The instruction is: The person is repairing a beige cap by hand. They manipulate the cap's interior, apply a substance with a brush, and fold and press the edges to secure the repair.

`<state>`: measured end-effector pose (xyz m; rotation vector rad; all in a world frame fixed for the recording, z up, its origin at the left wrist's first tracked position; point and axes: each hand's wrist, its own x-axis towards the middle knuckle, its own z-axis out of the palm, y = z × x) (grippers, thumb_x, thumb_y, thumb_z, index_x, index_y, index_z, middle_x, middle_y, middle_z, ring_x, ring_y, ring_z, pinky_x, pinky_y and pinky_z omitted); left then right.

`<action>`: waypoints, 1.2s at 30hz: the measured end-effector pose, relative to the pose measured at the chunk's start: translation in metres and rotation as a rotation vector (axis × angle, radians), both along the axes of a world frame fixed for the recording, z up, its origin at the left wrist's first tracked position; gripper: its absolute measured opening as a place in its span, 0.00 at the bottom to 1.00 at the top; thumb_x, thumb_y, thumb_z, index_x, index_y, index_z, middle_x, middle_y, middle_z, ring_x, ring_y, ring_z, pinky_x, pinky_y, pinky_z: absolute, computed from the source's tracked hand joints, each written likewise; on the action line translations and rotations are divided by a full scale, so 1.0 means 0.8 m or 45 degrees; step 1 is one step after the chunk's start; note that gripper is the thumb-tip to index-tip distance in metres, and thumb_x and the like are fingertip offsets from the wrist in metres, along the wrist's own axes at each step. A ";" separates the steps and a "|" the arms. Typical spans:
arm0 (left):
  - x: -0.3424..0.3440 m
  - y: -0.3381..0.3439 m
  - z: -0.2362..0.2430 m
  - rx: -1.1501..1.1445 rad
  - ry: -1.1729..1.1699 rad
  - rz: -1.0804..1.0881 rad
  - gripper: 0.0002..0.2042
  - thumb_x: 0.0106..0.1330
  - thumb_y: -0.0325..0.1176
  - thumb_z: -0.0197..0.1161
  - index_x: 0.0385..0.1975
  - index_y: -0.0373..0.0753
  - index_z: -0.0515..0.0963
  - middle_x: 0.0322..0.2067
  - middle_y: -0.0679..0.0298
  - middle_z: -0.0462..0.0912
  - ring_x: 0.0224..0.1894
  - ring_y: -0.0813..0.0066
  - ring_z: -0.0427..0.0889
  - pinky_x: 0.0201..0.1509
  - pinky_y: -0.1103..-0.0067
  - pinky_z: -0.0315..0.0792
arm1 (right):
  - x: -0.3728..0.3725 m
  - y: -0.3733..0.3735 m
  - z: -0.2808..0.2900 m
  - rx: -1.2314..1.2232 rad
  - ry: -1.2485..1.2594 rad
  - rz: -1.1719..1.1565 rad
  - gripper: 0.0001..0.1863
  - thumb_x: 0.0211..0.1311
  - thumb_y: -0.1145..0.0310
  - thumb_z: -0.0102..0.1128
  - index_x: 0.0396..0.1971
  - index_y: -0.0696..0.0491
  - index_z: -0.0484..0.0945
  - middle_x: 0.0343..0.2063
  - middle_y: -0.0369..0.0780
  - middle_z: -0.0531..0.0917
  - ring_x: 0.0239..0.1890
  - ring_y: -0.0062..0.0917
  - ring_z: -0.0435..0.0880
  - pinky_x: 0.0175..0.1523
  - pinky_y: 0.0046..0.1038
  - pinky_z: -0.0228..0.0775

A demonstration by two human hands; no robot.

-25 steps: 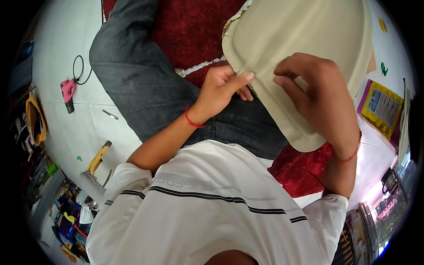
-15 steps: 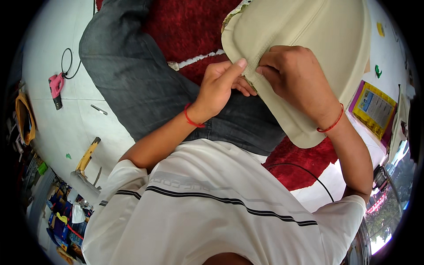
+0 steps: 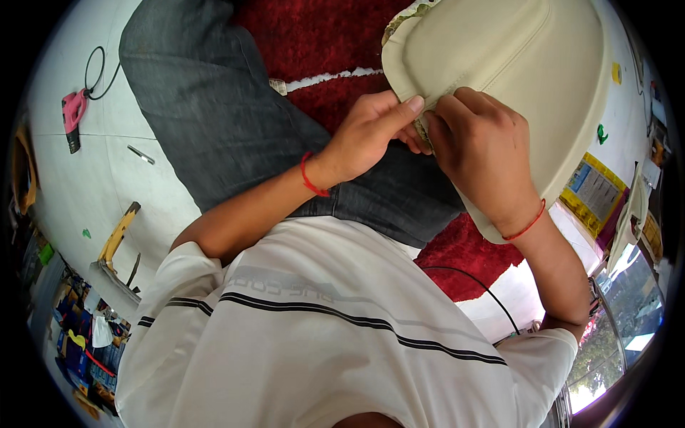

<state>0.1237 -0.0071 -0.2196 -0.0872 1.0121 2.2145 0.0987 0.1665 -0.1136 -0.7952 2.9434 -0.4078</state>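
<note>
A beige upholstered cushion (image 3: pixel 492 50), its smooth cover crossed by stitched seams, lies tilted at the upper right, partly over my lap. Mottled greenish-brown padding (image 3: pixel 397 25) shows under the cover's rim at its far left corner. On the near left edge, my left hand (image 3: pixel 367 135) pinches the cover, thumb on top and the other fingers beneath. Close beside it, my right hand (image 3: pixel 485 153) is closed with bent fingers at the same edge. Its fingertips are partly hidden, and I cannot see anything else in them.
Dark red carpet (image 3: pixel 314 43) lies under the cushion and my legs. On the white floor to the left are a pink heat gun (image 3: pixel 73 118) with a black cord, a pen (image 3: pixel 141 155) and a yellow-handled saw (image 3: pixel 118 239). A yellow-edged packet (image 3: pixel 592 192) lies right of the cushion.
The view has shifted slightly, so the floor items sit further left. My right hand has come down closer to the cover's edge, near my left thumb. My left hand keeps its pinch.
</note>
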 end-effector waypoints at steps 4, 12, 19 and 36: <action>-0.003 0.001 0.017 -0.015 0.051 0.022 0.15 0.80 0.36 0.55 0.46 0.27 0.79 0.34 0.58 0.86 0.36 0.70 0.88 0.43 0.73 0.83 | 0.015 -0.005 0.003 0.046 0.127 -0.063 0.11 0.46 0.74 0.67 0.19 0.51 0.71 0.18 0.38 0.71 0.21 0.33 0.77 0.25 0.34 0.68; -0.004 0.012 0.016 -0.120 0.087 0.123 0.12 0.76 0.33 0.61 0.38 0.27 0.82 0.30 0.59 0.87 0.33 0.74 0.88 0.38 0.77 0.83 | 0.045 -0.028 0.013 0.212 0.044 -0.313 0.06 0.52 0.75 0.67 0.27 0.54 0.77 0.29 0.41 0.78 0.31 0.36 0.81 0.33 0.36 0.73; -0.003 0.010 0.007 0.002 -0.168 0.027 0.11 0.73 0.34 0.63 0.38 0.30 0.82 0.34 0.59 0.87 0.36 0.72 0.89 0.42 0.77 0.82 | 0.121 -0.074 0.030 -0.316 -0.247 -0.612 0.21 0.65 0.75 0.62 0.57 0.67 0.77 0.63 0.57 0.76 0.54 0.47 0.86 0.52 0.37 0.82; 0.005 0.014 0.004 -0.051 -0.035 0.015 0.16 0.75 0.37 0.62 0.32 0.27 0.81 0.31 0.56 0.87 0.36 0.72 0.88 0.42 0.77 0.83 | 0.145 -0.063 -0.021 -0.505 -0.132 -0.769 0.21 0.71 0.79 0.55 0.63 0.66 0.76 0.67 0.55 0.74 0.53 0.40 0.88 0.48 0.32 0.85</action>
